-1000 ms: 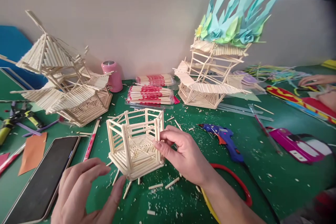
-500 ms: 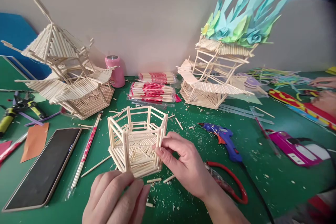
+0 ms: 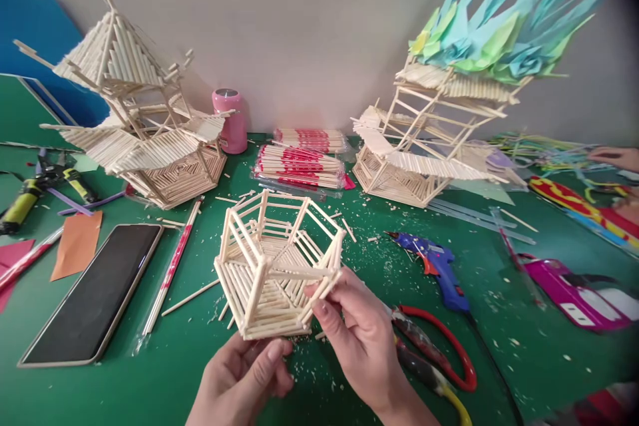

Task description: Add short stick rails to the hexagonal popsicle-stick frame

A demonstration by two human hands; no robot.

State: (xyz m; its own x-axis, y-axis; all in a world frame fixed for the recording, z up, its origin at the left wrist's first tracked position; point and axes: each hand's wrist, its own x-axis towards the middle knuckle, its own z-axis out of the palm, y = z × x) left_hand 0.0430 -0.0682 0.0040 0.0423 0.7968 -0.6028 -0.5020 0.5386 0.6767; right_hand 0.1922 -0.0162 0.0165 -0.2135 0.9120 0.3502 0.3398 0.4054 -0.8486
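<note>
A small hexagonal frame of pale wooden sticks (image 3: 272,293), with a slatted floor and posts joined by rails, tilts toward me above the green table. My right hand (image 3: 357,336) pinches its near right post between thumb and fingers. Under the near edge of its floor, my left hand (image 3: 249,373) is curled with its fingertips against the base, some of them hidden. A blue glue gun (image 3: 434,263) lies right of the frame. Red-handled pliers (image 3: 462,353) are beside my right wrist. Loose sticks (image 3: 190,296) and shavings are scattered around.
Two larger stick pavilions stand behind: one with a pointed roof (image 3: 132,60), one topped with blue-green paper leaves (image 3: 439,120). Between them are bagged stick bundles (image 3: 299,166) and a pink bottle (image 3: 232,123). A phone (image 3: 94,296) lies left. Another person's hand (image 3: 616,158) shows far right.
The stick frame has been lifted and tipped toward me. My left hand has moved from the near left post to beneath the base, while my right hand keeps its pinch. The view has shifted slightly.
</note>
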